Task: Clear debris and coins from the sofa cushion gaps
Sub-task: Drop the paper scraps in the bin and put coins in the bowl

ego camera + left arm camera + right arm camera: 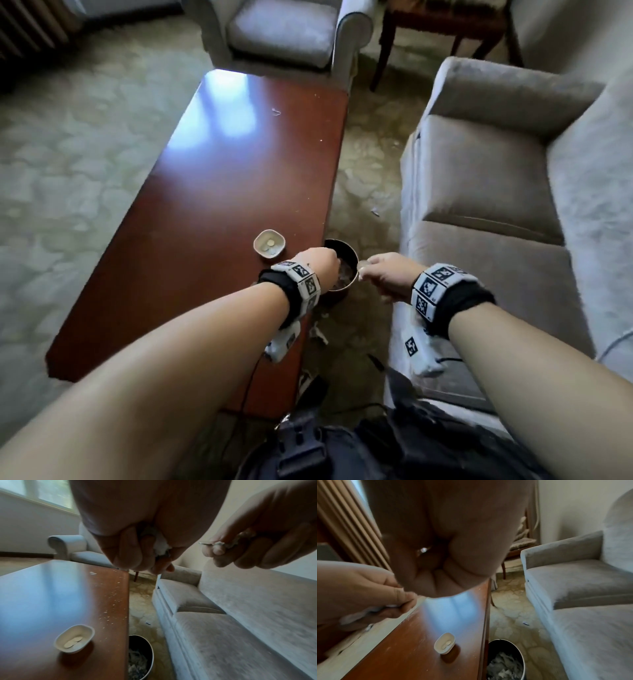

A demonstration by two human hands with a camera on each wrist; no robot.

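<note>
My left hand [322, 263] hangs over the dark round bin [346, 253], its fingers curled round white paper scraps [161, 546]. Just right of the bin my right hand [383, 274] pinches a silver coin [362, 264], and some whitish scraps [243, 536] sit in that fist too. The bin [149, 650] stands on the floor between table and sofa and holds crumpled scraps [503, 665]. A small white dish [269, 242] with a few coins [73, 642] sits on the table near its right edge. The grey sofa [496, 246] stretches along the right.
The glossy red-brown coffee table [205, 212] has crumbs near its right edge [111, 608]. A small scrap [375, 212] lies on the patterned carpet beside the sofa. A grey armchair [281, 37] and a wooden side table [442, 24] stand beyond. Cables trail near my legs.
</note>
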